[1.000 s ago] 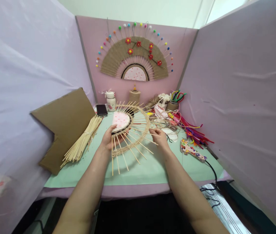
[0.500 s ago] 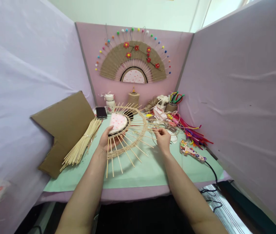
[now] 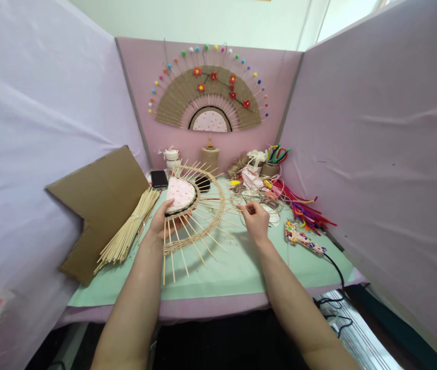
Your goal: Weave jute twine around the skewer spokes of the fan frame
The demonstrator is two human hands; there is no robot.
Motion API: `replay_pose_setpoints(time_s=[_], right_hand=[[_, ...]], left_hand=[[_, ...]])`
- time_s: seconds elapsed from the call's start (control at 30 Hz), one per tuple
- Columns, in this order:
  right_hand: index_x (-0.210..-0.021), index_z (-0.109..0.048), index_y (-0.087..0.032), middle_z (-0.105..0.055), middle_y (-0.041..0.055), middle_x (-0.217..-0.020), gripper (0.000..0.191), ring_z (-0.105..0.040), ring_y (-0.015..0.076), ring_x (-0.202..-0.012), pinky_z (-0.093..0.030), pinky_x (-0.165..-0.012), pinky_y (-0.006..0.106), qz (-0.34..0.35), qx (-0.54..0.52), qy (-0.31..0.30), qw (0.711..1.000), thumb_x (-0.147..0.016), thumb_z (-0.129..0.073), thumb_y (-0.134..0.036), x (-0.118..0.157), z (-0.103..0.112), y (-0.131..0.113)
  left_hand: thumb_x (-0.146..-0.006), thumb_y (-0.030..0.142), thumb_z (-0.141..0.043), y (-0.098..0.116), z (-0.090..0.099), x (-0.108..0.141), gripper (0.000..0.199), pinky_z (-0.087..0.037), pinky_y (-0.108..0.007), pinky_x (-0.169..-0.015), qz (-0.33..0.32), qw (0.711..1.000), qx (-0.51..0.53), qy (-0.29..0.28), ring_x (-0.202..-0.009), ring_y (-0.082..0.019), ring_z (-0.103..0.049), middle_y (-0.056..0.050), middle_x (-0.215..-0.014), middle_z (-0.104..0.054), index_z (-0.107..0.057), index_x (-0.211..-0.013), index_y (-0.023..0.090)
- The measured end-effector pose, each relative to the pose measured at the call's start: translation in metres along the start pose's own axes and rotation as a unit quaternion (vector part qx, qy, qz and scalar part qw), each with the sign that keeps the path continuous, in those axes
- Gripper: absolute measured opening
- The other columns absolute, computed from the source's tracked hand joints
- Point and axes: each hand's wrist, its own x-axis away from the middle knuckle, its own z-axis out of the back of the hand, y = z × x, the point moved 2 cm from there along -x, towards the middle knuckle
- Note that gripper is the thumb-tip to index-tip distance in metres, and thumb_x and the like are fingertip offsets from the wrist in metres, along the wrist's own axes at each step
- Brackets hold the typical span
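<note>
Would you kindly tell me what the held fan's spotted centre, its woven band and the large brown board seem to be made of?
Spotted centre: probably printed cloth, soft and matt-looking, though paper is possible. Woven band: likely jute or similar twine, matt tan, its strands showing. Brown board: apparently cardboard, being a flat, matt, stiff-looking sheet.

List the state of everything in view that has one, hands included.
Beige fan frame of sticks and twine: held, outer stick ends bare.
Left hand: closed on it.
Right hand: pinched, contents unclear.
Brown fan with red flowers: hung on pink panel.
Pale wooden stick bundle: tied.
Brown notched cardboard sheet: tilted.
Multicoloured glue gun: lying, cord attached.
White jar: capped.
Tan twine cone: upright.
Red and purple pipe cleaners: loose.
</note>
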Motion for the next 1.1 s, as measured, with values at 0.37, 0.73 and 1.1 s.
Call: replay_pose_setpoints(time_s=[0.37, 0.73, 1.1], right_hand=[[-0.064, -0.050, -0.020, -0.029, -0.0106, -0.050, 0.047, -0.016, 0.0045, -0.044, -0.010, -0.042, 0.020, -0.276, -0.307, -0.339, 0.845, -0.056, -0.078, -0.056, -0.005, -0.001, 0.004], [-0.071, -0.060, -0.018, -0.050, -0.0062, -0.059, 0.034, -0.033, 0.0051, -0.047, -0.026, -0.045, 0.021, -0.275, -0.375, -0.240, 0.852, -0.051, -0.084, -0.031, -0.001, -0.015, 0.004], [-0.086, -0.068, -0.019, -0.064, 0.0022, -0.077, 0.035, -0.057, 0.0127, -0.066, -0.044, -0.061, 0.026, -0.256, -0.316, -0.191, 0.893, -0.065, -0.075, -0.046, 0.002, -0.018, 0.010]], left_hand=[[-0.090, 0.029, -0.044, 0.009, 0.015, 0.002, 0.049, -0.060, -0.032, -0.063, 0.028, 1.000, 0.003, 0.010, -0.080, -0.025, -0.072, -0.016, -0.094, -0.074, -0.048, -0.135, 0.012], [-0.090, 0.025, -0.039, -0.017, -0.008, -0.002, 0.053, -0.058, -0.028, -0.059, 0.066, 0.996, 0.014, -0.063, -0.079, -0.023, -0.072, -0.020, -0.104, -0.071, -0.042, -0.139, 0.005], [-0.091, 0.024, -0.039, -0.023, -0.012, -0.006, 0.054, -0.058, -0.026, -0.074, -0.006, 0.991, 0.092, -0.094, -0.087, -0.020, -0.071, -0.020, -0.107, -0.070, -0.040, -0.139, -0.001]])
